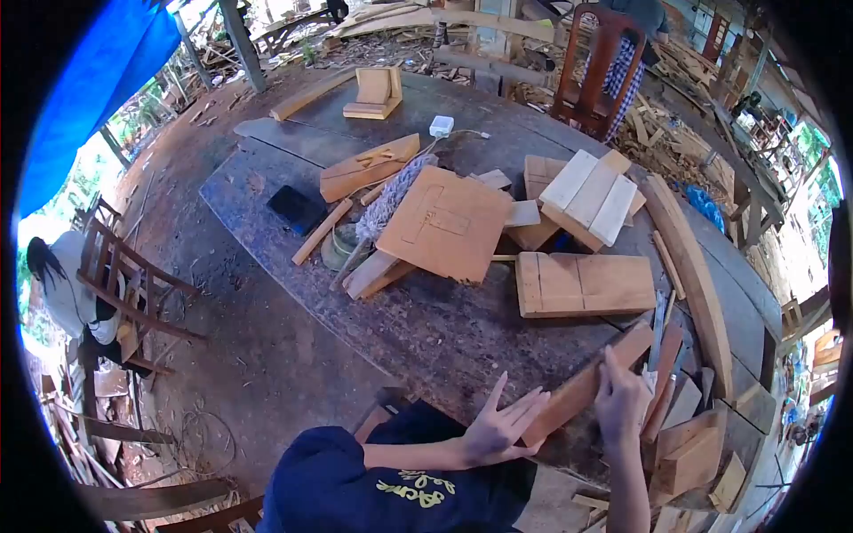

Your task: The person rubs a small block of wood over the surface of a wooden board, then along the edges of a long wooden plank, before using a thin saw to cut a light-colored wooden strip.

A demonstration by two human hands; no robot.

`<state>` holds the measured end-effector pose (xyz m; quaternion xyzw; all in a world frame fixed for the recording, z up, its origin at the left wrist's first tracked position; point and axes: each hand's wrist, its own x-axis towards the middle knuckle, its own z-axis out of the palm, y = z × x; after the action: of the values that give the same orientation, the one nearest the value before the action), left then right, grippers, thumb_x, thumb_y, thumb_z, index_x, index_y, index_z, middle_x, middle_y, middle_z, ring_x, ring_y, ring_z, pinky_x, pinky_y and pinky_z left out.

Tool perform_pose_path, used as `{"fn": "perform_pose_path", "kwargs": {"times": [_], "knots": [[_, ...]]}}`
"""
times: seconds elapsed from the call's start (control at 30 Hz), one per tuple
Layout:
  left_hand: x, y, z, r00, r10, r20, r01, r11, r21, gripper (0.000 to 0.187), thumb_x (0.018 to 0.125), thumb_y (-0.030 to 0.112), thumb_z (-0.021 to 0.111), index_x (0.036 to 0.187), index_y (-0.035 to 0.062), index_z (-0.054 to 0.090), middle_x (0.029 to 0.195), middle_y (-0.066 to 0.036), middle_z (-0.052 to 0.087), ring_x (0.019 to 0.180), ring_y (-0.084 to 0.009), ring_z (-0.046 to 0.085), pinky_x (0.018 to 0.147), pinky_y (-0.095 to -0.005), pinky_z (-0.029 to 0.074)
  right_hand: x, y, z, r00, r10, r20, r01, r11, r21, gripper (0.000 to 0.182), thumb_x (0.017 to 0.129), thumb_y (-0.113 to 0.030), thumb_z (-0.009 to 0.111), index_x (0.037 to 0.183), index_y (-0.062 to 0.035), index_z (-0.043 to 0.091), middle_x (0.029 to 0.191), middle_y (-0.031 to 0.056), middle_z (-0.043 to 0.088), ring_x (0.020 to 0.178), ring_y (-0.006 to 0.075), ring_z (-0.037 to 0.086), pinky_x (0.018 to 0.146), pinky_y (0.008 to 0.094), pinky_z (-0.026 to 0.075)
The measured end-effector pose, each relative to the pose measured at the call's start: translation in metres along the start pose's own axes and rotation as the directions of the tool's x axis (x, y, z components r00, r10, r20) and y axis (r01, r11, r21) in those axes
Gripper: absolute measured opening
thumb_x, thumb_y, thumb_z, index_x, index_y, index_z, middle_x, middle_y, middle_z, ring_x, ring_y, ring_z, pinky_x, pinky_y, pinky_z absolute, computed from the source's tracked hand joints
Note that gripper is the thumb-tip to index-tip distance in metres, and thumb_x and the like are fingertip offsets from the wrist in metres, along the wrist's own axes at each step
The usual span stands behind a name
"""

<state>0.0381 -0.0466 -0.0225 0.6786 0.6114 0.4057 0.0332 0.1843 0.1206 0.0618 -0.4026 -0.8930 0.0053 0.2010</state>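
A long reddish-brown wooden block lies slantwise in front of me near the table's front edge. At its near end is my left hand, thumb raised and fingers stretched out, the fingertips against the wood. My right hand is at the block's right side, index finger along its face and the other fingers curled around the edge, partly hidden. Just beyond it lies another thick block with dark pencil lines across it. A flat board with a drawn outline rests on other pieces to the left.
Chisel-like tools and a metal ruler lie right of my right hand, beside a long curved beam. A dark phone, a white charger and stacked blocks are on the table. A person sits at left; another stands behind a chair.
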Motion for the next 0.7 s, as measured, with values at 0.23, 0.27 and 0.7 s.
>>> {"fn": "perform_pose_path", "kwargs": {"times": [0.23, 0.27, 0.7], "knots": [[0.001, 0.000, 0.001, 1.000, 0.001, 0.018, -0.001, 1.000, 0.007, 0.078, 0.089, 0.041, 0.067, 0.144, -0.0074, 0.043, 0.144, -0.017, 0.054, 0.137, -0.0224, 0.051, 0.119, -0.0664, 0.012, 0.020, 0.045, 0.013, 0.997, 0.022, -0.079, -0.020, 0.999, 0.027, 0.028, 0.092, -0.013, 0.062, 0.117, -0.0144, 0.072, 0.077, 0.0196, 0.069, 0.068, 0.0374, 0.067, 0.064, 0.0496, 0.052], [0.002, 0.000, 0.000, 1.000, 0.002, 0.015, -0.002, 1.000, 0.009, 0.078, 0.089, 0.041, 0.067, 0.144, -0.0074, 0.043, 0.144, -0.017, 0.054, 0.137, -0.0224, 0.051, 0.119, -0.0664, 0.012, 0.029, 0.056, 0.016, 0.991, 0.067, -0.116, -0.067, 0.998, 0.005, 0.027, 0.092, -0.014, 0.061, 0.117, -0.0141, 0.072, 0.078, 0.0206, 0.069, 0.069, 0.0383, 0.067, 0.065, 0.0498, 0.052], [0.004, 0.001, -0.004, 0.999, -0.031, 0.033, 0.031, 0.999, -0.014, 0.075, 0.088, 0.040, 0.071, 0.141, -0.0073, 0.048, 0.141, -0.018, 0.058, 0.129, -0.0227, 0.059, 0.119, -0.0662, 0.010, -0.035, -0.030, 0.000, 1.000, -0.028, 0.012, 0.027, 0.999, 0.041, 0.033, 0.086, -0.007, 0.066, 0.119, -0.0042, 0.070, 0.069, 0.0165, 0.064, 0.059, 0.0337, 0.063, 0.057, 0.0452, 0.047]]}}
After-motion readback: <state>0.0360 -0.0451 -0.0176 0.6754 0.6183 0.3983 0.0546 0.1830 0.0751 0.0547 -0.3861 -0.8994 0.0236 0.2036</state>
